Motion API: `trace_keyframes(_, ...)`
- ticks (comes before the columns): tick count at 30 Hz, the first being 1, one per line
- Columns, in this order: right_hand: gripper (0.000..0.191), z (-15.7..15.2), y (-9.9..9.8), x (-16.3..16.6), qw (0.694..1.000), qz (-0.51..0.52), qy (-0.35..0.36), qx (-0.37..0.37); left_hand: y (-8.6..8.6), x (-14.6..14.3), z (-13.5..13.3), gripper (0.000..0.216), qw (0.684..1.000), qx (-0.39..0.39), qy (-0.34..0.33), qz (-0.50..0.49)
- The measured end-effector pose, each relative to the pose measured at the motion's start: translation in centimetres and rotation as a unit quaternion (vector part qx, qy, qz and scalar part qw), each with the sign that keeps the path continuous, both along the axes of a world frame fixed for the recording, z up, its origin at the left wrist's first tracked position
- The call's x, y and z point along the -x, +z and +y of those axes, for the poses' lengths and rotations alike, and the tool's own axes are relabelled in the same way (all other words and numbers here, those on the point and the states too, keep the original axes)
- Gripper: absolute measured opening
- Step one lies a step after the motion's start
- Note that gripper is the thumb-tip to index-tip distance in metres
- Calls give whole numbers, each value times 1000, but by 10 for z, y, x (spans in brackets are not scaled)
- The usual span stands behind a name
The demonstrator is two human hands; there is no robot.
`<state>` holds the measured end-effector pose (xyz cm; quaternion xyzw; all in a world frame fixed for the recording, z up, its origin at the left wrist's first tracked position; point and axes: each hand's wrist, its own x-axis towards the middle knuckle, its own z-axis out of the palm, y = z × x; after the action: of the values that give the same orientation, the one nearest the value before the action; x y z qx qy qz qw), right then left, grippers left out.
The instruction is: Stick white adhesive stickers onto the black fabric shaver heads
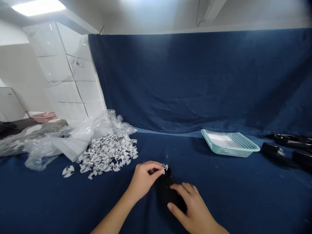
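Observation:
My left hand [143,179] pinches a small white sticker piece [165,167] between thumb and fingers, right at the top end of a black part [168,190] lying on the blue cloth. My right hand [191,204] is wrapped round the lower end of that black part and holds it down. A heap of several white half-moon sticker pieces [108,152] lies to the left of my hands.
Crumpled clear plastic bags [73,136] sit behind the heap at the left. A light teal basket [229,143] stands at the right rear. More black parts [287,151] lie at the far right. White boxes [70,74] are stacked at the back left.

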<state>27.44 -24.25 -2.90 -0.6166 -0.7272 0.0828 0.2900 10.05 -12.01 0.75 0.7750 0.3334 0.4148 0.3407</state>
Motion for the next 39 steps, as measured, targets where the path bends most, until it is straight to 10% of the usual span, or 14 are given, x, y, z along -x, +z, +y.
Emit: trace_keyframes(39,35,1,5,1,1000,-3,25,17,3,3,-7,12,993,-80,-54,65)
